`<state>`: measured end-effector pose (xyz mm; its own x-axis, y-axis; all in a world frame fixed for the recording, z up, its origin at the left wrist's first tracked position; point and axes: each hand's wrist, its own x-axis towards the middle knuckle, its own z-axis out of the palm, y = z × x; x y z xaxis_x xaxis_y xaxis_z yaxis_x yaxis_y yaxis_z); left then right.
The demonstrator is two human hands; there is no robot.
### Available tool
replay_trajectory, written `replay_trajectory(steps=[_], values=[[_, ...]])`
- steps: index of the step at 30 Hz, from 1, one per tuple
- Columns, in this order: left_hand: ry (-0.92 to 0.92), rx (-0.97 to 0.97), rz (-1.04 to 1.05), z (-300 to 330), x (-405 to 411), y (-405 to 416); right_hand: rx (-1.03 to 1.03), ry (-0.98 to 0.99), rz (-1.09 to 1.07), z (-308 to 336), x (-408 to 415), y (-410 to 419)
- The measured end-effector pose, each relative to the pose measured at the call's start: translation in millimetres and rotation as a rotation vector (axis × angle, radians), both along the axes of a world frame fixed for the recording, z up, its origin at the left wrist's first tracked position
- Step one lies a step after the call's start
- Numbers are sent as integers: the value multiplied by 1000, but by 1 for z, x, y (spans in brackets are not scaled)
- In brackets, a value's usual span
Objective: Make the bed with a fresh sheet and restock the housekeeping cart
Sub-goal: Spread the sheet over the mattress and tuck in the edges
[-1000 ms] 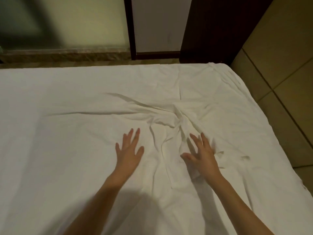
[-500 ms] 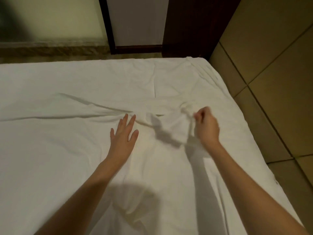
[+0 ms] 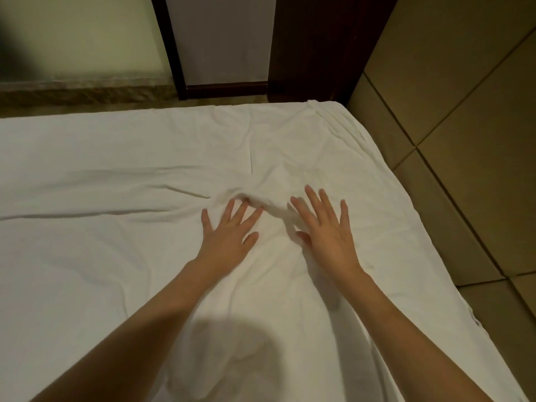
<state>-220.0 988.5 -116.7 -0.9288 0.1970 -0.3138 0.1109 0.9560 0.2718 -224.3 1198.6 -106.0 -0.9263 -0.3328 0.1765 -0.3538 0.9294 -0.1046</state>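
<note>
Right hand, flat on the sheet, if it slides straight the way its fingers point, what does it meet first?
Probably only more sheet: the right hand points up and slightly left, over shallow creases toward the bed's far edge, with nothing else in the way.

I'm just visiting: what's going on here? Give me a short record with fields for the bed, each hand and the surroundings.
bed: covered by a white sheet, creased, with a raised fold just beyond the hands
left hand: left hand flat on the sheet, fingers spread, tips at the fold
right hand: right hand flat on the sheet, fingers spread
gripping: neither hand holds anything
surroundings: tiled floor on the right, dark door frame beyond the bed
</note>
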Motion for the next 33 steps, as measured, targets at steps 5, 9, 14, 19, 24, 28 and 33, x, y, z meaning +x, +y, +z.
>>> replay_trajectory(steps=[5, 9, 14, 19, 24, 28, 33], values=[[133, -25, -22, -4, -23, -9, -138, -8, -252, 43, -59, 12], [293, 271, 175, 9, -41, -13, -568, 288, -546, 81, -97, 17], [493, 229, 343, -16, -32, -62, -237, 26, -156, 12, -47, -19], [306, -79, 271, -9, -37, -110, -54, -410, -192, -29, -38, -37], [513, 34, 329, 19, -60, -132, -173, -269, -244, -22, -37, -54], [665, 40, 347, 12, -81, -130, -218, -295, -228, -16, -26, -76], [543, -25, 407, -10, -14, -120, 51, -405, -261, -60, -25, -67]])
